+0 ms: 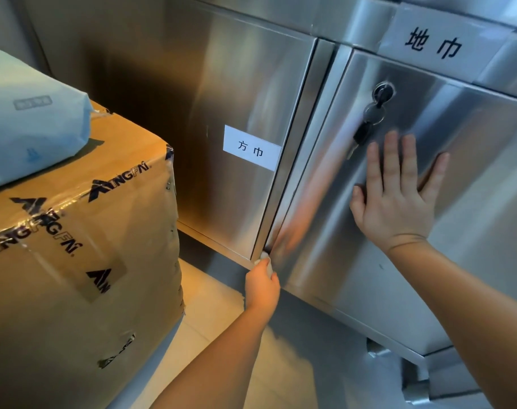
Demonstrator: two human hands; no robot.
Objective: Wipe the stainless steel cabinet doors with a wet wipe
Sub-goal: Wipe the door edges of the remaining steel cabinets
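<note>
2 hands (397,199) on 2 cabinet doors (245,119), left w/ 1 wet wipe (265,261).

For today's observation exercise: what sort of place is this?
Probably a linen or supply storeroom: labelled stainless steel cabinet doors, a bunch of keys hanging in the lock, and a taped brown cardboard box.

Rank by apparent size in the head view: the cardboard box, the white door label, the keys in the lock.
1. cardboard box, though nearest the camera
2. white door label
3. keys, close to the label; unsure
</note>
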